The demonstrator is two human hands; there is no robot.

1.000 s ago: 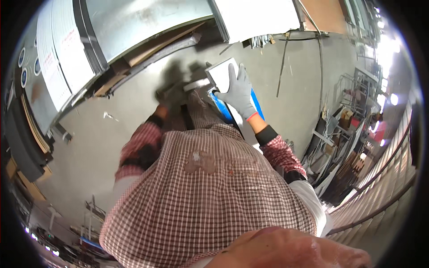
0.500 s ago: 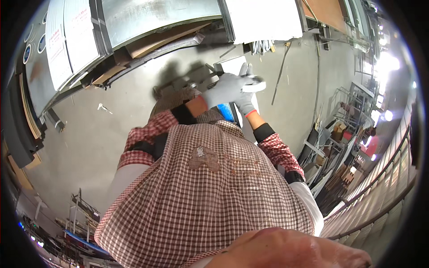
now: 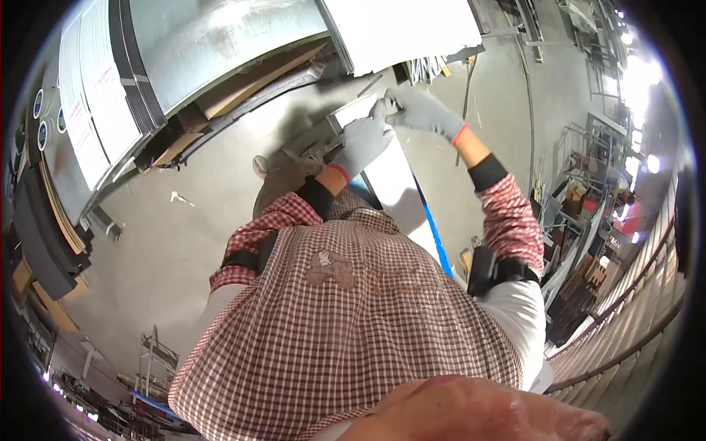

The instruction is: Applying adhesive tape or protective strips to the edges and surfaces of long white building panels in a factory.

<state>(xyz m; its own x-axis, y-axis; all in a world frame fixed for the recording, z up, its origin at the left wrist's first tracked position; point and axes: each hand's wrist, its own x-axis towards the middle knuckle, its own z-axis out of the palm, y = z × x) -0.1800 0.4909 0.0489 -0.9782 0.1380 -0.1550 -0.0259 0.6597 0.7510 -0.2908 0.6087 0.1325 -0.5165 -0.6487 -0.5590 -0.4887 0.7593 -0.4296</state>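
Note:
Both my hands wear grey knitted gloves with red cuffs and meet over the far end of a long white panel (image 3: 403,176), which has a blue strip along its right edge. My left hand (image 3: 364,142) is closed, its thumb and fingertips reaching up toward the other hand. My right hand (image 3: 425,116) comes from the right with its fingers curled in beside the left fingertips. A small rounded shape shows between the fingertips, too blurred to name. The white ring-shaped roll from before cannot be made out.
Ahead stands a bench with a white sheet stack (image 3: 404,33), a grey metal sheet (image 3: 228,37) and white packaged panels (image 3: 95,95) at the left. A thin dark strip (image 3: 468,95) lies on the floor. Racks with metal offcuts (image 3: 581,213) line the right side.
My right hand has swung up and outward, its elbow out to the right. My left hand has drawn back leftward. The white roll has dropped from sight, and more of the white panel shows.

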